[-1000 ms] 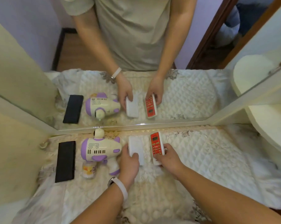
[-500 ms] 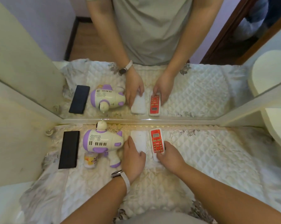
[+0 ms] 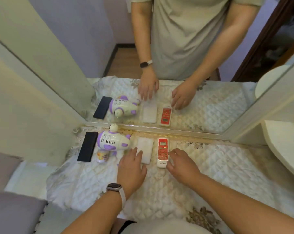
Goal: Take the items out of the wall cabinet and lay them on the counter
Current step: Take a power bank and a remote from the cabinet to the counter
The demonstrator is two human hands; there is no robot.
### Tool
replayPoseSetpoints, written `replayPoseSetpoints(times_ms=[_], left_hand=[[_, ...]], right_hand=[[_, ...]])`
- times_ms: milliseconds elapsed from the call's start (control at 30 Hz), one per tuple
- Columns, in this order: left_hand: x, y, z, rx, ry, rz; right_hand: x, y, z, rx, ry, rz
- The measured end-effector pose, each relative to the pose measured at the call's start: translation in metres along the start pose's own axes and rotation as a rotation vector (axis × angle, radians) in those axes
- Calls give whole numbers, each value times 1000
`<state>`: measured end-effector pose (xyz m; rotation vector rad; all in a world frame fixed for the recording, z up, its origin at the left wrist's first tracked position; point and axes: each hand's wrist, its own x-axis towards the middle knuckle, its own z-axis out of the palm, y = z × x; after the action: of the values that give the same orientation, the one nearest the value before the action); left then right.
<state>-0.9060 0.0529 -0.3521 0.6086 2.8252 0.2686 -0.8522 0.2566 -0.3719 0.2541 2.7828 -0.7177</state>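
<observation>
Four items lie in a row on the quilted white counter cover [image 3: 218, 159], just in front of a mirror. From left: a flat black case [image 3: 87, 146], a white-and-purple toy gun [image 3: 112, 142] with a small bottle under it, a white flat box [image 3: 145, 150], and a red-faced remote [image 3: 162, 152]. My left hand [image 3: 131, 168] hovers flat over the near end of the white box, fingers spread, holding nothing. My right hand [image 3: 181, 163] rests beside the remote's near end, fingers apart and fingertips close to it.
The mirror [image 3: 176, 92] reflects the person, both hands and the items. A cream cabinet side [image 3: 33, 105] stands at the left and a round cream shelf [image 3: 288, 149] juts in at the right. A grey cushion [image 3: 11, 211] sits at the lower left.
Both hands have let go of the white box and the remote and drawn back toward me, fingers now spread. The two items stay flat on the cover. The camera has tilted up.
</observation>
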Motion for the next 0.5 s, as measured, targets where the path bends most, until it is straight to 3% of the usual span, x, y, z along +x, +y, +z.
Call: replayPoseSetpoints(times_ms=[233,500], left_hand=[[-44,7,-34,95,226,40],[-111,5,-80,103,410,-106]], right_hand=[[-6,-10,-37,-184,118,-343],[-4,-57,-73,-284,197,-750]])
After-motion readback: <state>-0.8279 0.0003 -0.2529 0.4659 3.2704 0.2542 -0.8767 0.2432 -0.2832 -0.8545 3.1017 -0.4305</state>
